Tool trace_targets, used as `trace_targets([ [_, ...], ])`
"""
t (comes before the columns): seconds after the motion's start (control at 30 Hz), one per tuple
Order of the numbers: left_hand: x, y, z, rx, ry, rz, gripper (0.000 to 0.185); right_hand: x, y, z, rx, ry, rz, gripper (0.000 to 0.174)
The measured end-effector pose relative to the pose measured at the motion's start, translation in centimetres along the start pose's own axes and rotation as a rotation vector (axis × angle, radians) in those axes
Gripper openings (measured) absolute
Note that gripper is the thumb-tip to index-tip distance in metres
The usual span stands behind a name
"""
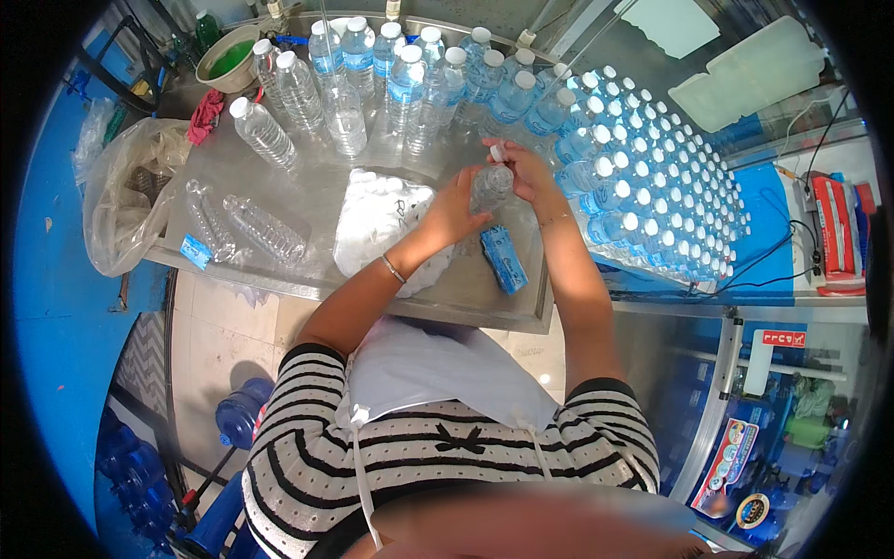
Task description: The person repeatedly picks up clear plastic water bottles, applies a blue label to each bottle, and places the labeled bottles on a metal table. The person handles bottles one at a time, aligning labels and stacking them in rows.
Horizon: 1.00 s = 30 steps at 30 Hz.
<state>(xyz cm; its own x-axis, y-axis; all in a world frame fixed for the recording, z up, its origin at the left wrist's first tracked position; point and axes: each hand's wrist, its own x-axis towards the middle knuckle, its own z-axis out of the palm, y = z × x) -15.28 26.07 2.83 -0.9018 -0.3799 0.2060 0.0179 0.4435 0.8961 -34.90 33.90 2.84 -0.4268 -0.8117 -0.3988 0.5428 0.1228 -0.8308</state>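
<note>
My left hand (454,209) is wrapped around a clear plastic bottle (492,185) without a label, held above the steel table (321,164). At the bottle's top end, the fingers of my right hand (529,171) grip a white screw cap (497,153). Whether the cap sits on the neck cannot be told. Below my left forearm lies a clear bag of white caps (374,216), partly covered by the arm. A stack of blue bottle labels (503,258) rests on the table between my forearms.
Capped bottles (407,84) line the table's back edge, some labelled. Many labelled bottles (649,189) stand packed at the right. Two uncapped bottles (265,229) lie at the left, near a plastic bag (133,202), a red cloth (206,117) and a beige bowl (227,59).
</note>
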Motion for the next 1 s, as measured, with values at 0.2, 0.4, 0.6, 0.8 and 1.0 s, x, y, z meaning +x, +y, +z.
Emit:
trace_targets([
  [0.2, 3.5, -1.3, -4.2, 0.242, 0.494, -0.133, 0.069, -0.3, -1.2, 0.2, 0.038, 0.008, -0.011, 0.032],
  [0.4, 8.0, -5.2, -5.8, 0.316, 0.558, -0.186, 0.065, -4.5, -1.7, 0.2, -1.122, 0.136, -0.304, 0.035],
  [0.6, 8.4, -6.0, -4.0, 0.159, 0.175, -0.094, 0.058, -10.5, -1.9, 4.0, -1.138, 0.229, -0.901, 0.038],
  [0.8, 9.2, -6.4, -1.2, -0.032, -0.051, 0.046, 0.061, -10.7, 0.0, 7.2, -1.278, 0.162, -1.188, 0.041],
  [1.0, 5.8, -4.7, -3.6, 0.35, -0.204, 0.024, 0.075, -9.0, 1.4, 6.6, -1.321, 0.266, -1.355, 0.043],
])
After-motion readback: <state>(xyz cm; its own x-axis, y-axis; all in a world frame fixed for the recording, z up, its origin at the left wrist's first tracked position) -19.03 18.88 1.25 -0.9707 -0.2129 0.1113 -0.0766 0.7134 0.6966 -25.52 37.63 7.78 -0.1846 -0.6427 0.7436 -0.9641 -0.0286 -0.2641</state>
